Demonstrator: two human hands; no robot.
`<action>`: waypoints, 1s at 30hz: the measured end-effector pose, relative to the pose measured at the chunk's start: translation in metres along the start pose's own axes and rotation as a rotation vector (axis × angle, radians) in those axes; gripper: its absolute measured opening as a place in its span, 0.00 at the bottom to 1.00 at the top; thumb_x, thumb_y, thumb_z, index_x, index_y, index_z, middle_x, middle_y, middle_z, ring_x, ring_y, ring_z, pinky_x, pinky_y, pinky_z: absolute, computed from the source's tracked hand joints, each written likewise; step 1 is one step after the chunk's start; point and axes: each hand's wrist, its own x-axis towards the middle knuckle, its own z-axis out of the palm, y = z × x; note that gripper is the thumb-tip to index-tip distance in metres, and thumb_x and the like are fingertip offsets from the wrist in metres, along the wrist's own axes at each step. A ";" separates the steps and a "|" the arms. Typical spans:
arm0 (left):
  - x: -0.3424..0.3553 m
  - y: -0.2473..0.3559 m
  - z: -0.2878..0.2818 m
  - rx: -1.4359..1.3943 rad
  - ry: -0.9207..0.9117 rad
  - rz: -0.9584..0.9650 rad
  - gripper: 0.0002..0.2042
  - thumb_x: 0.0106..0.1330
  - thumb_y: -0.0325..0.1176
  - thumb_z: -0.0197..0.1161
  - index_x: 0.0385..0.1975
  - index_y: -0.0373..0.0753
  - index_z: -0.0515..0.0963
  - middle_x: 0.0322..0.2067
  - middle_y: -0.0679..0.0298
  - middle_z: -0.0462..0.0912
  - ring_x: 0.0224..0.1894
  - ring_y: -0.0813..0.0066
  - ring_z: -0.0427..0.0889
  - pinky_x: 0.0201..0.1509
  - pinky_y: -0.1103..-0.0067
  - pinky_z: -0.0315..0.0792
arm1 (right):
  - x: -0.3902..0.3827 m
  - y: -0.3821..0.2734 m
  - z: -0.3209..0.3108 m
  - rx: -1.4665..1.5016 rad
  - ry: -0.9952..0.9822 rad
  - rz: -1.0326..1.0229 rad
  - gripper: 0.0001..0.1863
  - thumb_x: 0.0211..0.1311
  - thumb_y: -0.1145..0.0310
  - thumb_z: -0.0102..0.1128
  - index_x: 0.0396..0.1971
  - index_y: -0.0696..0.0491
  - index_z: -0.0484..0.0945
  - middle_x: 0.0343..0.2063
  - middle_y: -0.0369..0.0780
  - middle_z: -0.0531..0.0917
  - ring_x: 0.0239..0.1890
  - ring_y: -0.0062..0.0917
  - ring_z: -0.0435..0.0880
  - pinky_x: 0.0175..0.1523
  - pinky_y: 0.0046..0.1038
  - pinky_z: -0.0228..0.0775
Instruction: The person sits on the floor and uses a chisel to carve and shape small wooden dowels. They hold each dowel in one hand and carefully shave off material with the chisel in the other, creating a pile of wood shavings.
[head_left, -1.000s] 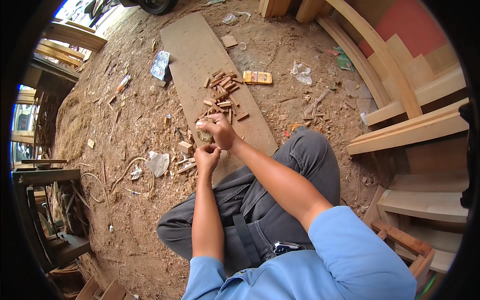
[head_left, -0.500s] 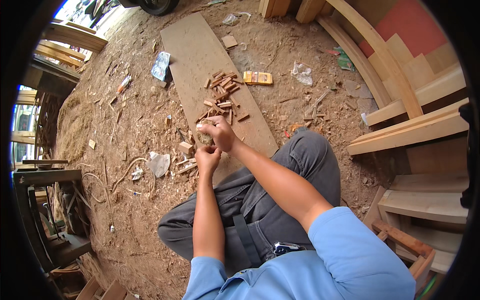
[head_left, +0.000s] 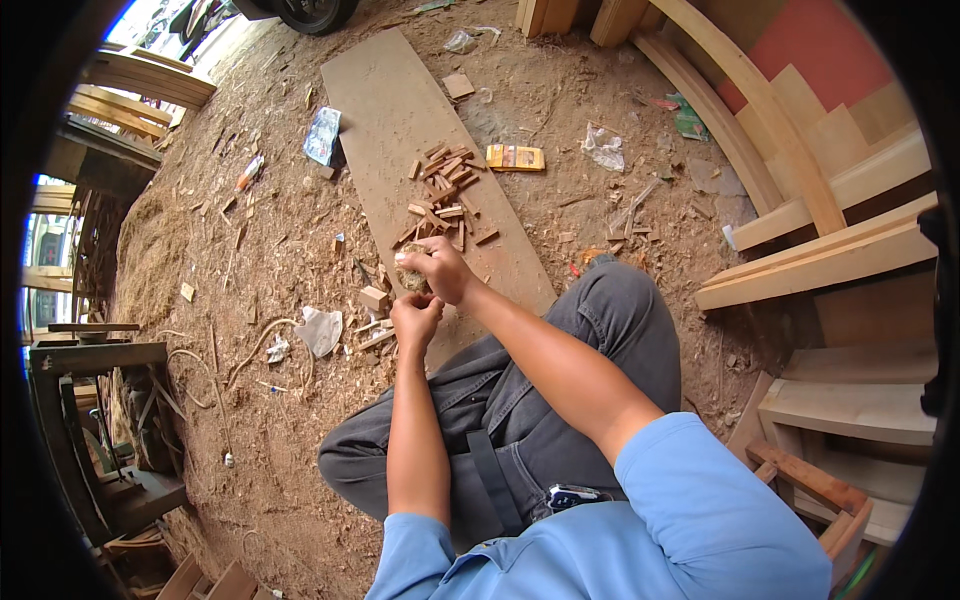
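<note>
Both of my hands work close together over the near end of a long flat board point(head_left: 380, 95). My right hand point(head_left: 443, 271) is closed on a rough, mottled greenish-brown wad point(head_left: 412, 279), whose exact kind I cannot make out. Just below it, my left hand point(head_left: 416, 319) is pinched shut, with fingertips close to the wad; whatever it grips is hidden by the fingers. Beyond my hands, a loose pile of small brown wooden sticks point(head_left: 440, 193) lies on the board. A pale wooden block point(head_left: 374, 298) rests on the ground left of my hands.
A yellow packet point(head_left: 516, 157) lies by the board's right edge, a blue-silver packet point(head_left: 322, 134) by its left. Wood shavings and scraps of plastic point(head_left: 320, 330) litter the ground. Curved timber frames point(head_left: 820, 262) stand at right, a dark metal stand point(head_left: 100, 355) at left.
My hands stay together at almost the same spot, with only a very slight shift. The wad remains in my right hand, and the stick pile has not moved.
</note>
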 end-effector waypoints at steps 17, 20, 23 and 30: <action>0.008 -0.011 0.001 0.098 0.012 0.021 0.13 0.50 0.35 0.68 0.24 0.27 0.84 0.21 0.49 0.85 0.26 0.61 0.87 0.39 0.71 0.79 | -0.007 -0.003 0.001 -0.120 -0.026 0.049 0.15 0.57 0.62 0.59 0.25 0.60 0.83 0.23 0.39 0.84 0.27 0.17 0.78 0.36 0.23 0.69; 0.006 -0.008 0.002 0.112 0.048 0.060 0.13 0.51 0.35 0.69 0.24 0.28 0.85 0.21 0.50 0.85 0.25 0.61 0.87 0.38 0.71 0.79 | -0.003 -0.003 0.000 -0.003 -0.032 0.002 0.13 0.58 0.63 0.59 0.23 0.59 0.82 0.21 0.36 0.82 0.26 0.15 0.75 0.34 0.23 0.66; 0.004 -0.006 0.001 0.075 -0.002 -0.029 0.12 0.52 0.35 0.69 0.25 0.30 0.85 0.19 0.53 0.85 0.24 0.66 0.86 0.37 0.73 0.79 | -0.002 0.001 -0.002 -0.012 -0.053 0.070 0.14 0.58 0.63 0.59 0.21 0.58 0.80 0.20 0.32 0.79 0.25 0.13 0.72 0.33 0.22 0.64; 0.002 -0.009 -0.001 0.097 0.003 -0.014 0.12 0.52 0.36 0.69 0.23 0.30 0.85 0.18 0.54 0.84 0.22 0.70 0.86 0.35 0.74 0.78 | -0.007 0.009 -0.001 -0.121 -0.019 0.060 0.16 0.57 0.62 0.60 0.24 0.62 0.82 0.22 0.37 0.83 0.28 0.16 0.76 0.37 0.24 0.69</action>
